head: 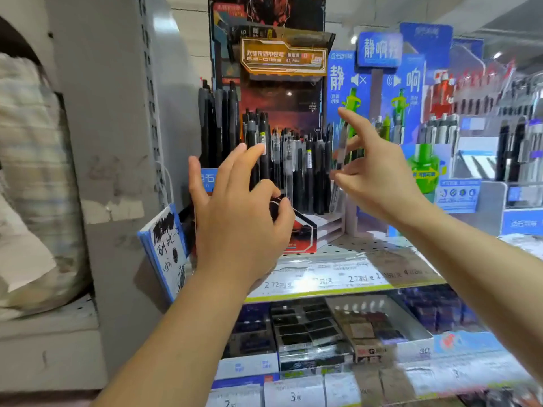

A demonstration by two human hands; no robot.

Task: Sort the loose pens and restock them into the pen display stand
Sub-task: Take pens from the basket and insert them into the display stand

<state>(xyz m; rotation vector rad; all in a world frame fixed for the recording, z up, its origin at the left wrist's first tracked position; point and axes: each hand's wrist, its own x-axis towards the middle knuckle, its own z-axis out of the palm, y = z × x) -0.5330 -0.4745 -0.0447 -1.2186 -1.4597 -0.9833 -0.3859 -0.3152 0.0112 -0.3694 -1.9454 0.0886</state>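
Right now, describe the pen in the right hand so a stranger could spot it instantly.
Find the black-and-orange pen display stand on the shelf's left end. At its right edge, the right hand pinches a clear pen upright in its fingers. Unlike the black pens racked beside it, it is see-through and held free of the stand.
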